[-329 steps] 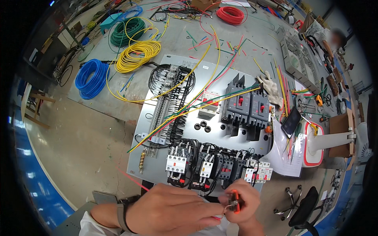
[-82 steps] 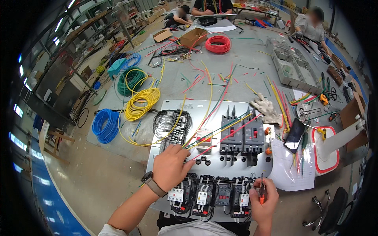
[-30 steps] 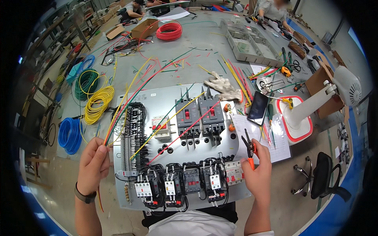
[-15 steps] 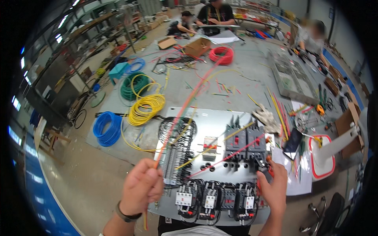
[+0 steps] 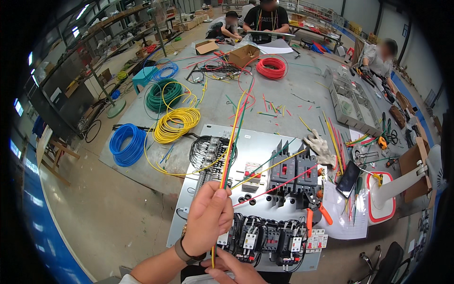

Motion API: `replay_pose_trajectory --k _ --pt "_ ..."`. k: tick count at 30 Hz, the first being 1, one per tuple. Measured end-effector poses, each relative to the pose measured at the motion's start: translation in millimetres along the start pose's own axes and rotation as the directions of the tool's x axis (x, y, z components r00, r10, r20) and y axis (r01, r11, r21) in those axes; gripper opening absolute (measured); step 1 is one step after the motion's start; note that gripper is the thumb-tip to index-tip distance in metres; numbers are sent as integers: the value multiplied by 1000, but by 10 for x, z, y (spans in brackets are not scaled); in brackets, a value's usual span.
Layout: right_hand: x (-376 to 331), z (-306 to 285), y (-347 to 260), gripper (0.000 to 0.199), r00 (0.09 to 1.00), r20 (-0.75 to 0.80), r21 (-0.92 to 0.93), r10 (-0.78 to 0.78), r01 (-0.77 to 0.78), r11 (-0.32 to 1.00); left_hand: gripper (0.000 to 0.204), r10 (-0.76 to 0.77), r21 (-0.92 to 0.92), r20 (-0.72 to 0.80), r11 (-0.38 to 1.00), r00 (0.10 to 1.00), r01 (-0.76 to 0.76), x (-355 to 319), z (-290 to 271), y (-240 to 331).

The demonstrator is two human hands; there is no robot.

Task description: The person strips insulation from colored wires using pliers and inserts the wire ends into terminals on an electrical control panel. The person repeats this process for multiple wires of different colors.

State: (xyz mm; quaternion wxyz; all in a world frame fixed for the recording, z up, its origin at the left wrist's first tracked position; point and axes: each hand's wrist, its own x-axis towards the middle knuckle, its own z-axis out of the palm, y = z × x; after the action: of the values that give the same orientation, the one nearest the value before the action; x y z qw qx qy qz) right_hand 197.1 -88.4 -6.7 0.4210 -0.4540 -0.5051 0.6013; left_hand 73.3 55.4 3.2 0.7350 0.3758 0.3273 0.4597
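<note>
A bundle of thin red, yellow and green wires [image 5: 232, 142] stands up over the metal mounting plate, with my left hand [image 5: 210, 215] closed around it. Below, at the bottom ends of the bundle, is my right hand [image 5: 234, 269]; its thumb and fingers close about the wires there. Orange-handled pliers [image 5: 326, 214] lie on the plate, away from both hands. Under the wires sit black circuit breakers [image 5: 283, 171], a terminal strip with black cable loops, and a row of contactors [image 5: 271, 239]. More coloured wires slant across the plate towards the breakers.
Coils of blue [image 5: 127, 144], yellow [image 5: 177, 124], green [image 5: 163, 96] and red wire [image 5: 271, 68] lie on the table. To the right are a glove [image 5: 320, 147], a phone [image 5: 348, 180], papers, a white stand and a grey divided tray [image 5: 354, 102]. Several people sit farther back.
My right hand has let go of the orange-handled pliers, leaving them on the plate, and come to the wires' lower ends. My left hand has moved right; the bundle stands more upright.
</note>
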Motion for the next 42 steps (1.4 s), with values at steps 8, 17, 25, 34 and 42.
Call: replay_pose_trajectory --k 8,17,25,34,42 --pt "-46 -5 268 23 972 50 210 231 -236 949 22 15 39 0 999 1000 -15 40 75 -99" --pt "-116 -91 412 38 984 19 285 179 -177 942 30 -46 210 228 978 973 -3 240 110 151" --pt "205 -9 333 50 986 87 286 144 -163 944 31 -125 374 255 927 959 22 516 -156 386" --pt "181 -319 165 41 998 53 19 27 -28 999 23 -290 514 90 833 953 205 550 -873 390" --pt "480 -858 -212 30 977 -212 -167 -6 -30 985 20 -369 428 73 851 927 305 461 -1120 345"
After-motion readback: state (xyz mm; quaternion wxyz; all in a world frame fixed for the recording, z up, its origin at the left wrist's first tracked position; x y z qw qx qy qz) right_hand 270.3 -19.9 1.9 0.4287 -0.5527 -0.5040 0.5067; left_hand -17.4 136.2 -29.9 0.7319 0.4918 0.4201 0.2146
